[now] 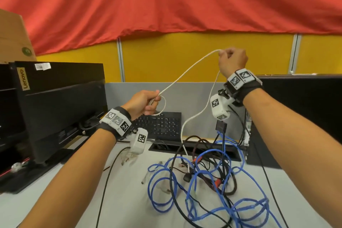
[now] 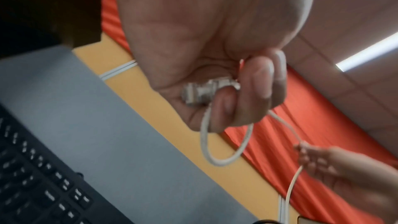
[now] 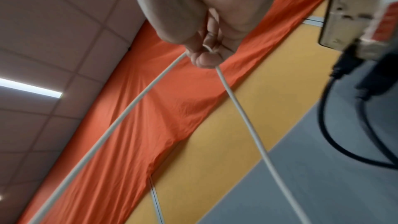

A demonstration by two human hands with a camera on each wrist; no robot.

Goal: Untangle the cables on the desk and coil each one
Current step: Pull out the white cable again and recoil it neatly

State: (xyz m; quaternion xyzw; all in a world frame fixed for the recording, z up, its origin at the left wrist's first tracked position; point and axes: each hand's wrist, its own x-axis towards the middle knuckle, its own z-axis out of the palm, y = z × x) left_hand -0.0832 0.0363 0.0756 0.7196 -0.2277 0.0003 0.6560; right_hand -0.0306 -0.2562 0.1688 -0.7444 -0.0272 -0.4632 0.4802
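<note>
The thin white round-jacketed cable [image 1: 187, 72] is held up above the black computer keyboard [image 1: 162, 126]. The left hand [image 1: 142, 104], just above the keyboard, has its fingers [image 2: 261, 81] curled round the cable's clear plastic plug [image 2: 206, 91], with one small loop hanging below them. The right hand [image 1: 232, 62], higher and to the keyboard's right, pinches the cable further along, so one run slopes down to the left hand and the other drops into the tangle of blue, black and dark red cables [image 1: 209, 181] lying on the pale worktop [image 1: 127, 190] in front of the keyboard.

The cable looks light, limp and smooth, so it should slide through a loose pinch and bend into loops easily; the plug end seems the firm place to anchor, while the trailing run may snag in the tangle if pulled hard.

Left of the keyboard, a black monitor [image 1: 61, 102] seen from behind carries a "Lenovo" label [image 1: 23, 79].
</note>
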